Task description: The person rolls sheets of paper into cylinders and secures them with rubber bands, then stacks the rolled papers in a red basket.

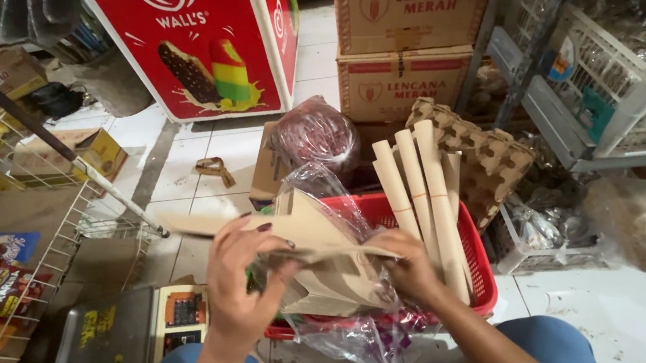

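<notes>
My left hand (pixel 240 279) and my right hand (pixel 409 271) both grip a stack of brown paper sheets (pixel 318 239), folded and fanned out, above a red plastic basket (pixel 480 254). Clear plastic wrap (pixel 323 185) lies around the paper, and more of it spills below the basket. Three rolled tubes of brown paper (pixel 423 190) lean upright in the basket just right of my right hand. My knees in blue trousers (pixel 557 350) show at the bottom edge.
A red and white freezer chest (pixel 188 29) stands at the back left. Stacked cardboard boxes (pixel 405 48) and egg trays (pixel 489 153) are behind the basket. A wire snack rack (pixel 10 201) is at left, white crates (pixel 627 83) on shelves at right.
</notes>
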